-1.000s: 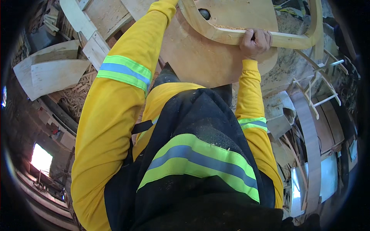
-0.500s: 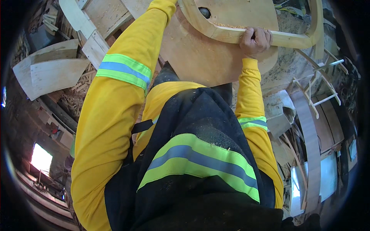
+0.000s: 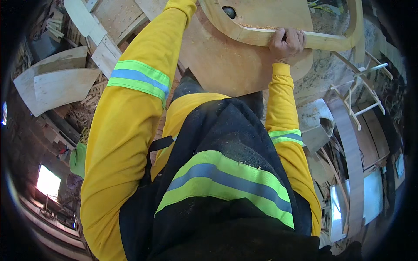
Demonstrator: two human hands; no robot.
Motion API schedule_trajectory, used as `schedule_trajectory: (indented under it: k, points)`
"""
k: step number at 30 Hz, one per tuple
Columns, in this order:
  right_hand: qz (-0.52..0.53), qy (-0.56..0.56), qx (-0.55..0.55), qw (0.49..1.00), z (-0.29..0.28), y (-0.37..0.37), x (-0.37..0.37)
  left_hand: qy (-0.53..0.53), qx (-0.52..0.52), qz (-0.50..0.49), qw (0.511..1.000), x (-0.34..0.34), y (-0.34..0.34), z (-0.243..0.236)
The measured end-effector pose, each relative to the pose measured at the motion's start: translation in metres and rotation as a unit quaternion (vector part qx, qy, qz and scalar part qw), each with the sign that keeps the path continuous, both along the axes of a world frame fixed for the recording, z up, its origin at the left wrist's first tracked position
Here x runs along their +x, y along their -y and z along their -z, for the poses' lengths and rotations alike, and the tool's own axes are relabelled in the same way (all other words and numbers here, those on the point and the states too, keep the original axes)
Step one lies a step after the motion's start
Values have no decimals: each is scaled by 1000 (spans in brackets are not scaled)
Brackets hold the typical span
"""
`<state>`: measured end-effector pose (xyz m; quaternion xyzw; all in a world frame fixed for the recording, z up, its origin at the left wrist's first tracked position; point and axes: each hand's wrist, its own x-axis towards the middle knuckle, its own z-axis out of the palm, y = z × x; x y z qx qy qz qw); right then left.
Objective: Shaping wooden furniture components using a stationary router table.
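Note:
My right hand (image 3: 287, 44) grips the near rail of a curved wooden frame (image 3: 252, 35), its fingers wrapped over the top edge. Wood shavings (image 3: 261, 28) lie along the rail just left of that hand. Beneath the frame is a broad plywood panel (image 3: 226, 65) with a rounded right end. A dark round object (image 3: 229, 12) shows inside the frame. My left arm (image 3: 146, 65), in a yellow sleeve with a reflective band, reaches up past the top edge, so the left hand and anything it holds are out of sight.
Pale curved boards (image 3: 65, 85) and scrap wood lie at the left. To the right stand a small frame of thin sticks (image 3: 361, 93) and a long curved strip (image 3: 348, 161). A green item (image 3: 78, 160) sits by my left elbow.
The view has shifted slightly, and more of the green item shows beside my left sleeve. My right hand keeps its grip on the wooden frame.

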<state>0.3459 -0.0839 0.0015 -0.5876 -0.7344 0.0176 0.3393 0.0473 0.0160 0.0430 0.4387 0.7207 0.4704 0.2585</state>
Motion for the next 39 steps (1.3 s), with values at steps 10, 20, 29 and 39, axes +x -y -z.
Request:
schedule_trajectory:
  k: [10,20,29,39]
  points:
    - [-19,-29,-163,986,-34,79,-75,-84,-68,85,991,-53,-17,32]
    - [-314,99,-362,872,-87,58,46,-187,-76,17,979,-73,97,119]
    - [-427,136,-324,833,-71,20,70,-54,-16,-146,988,14,158,36]
    - [-437,126,-379,806,-73,-6,85,-25,-105,-171,979,39,128,10]
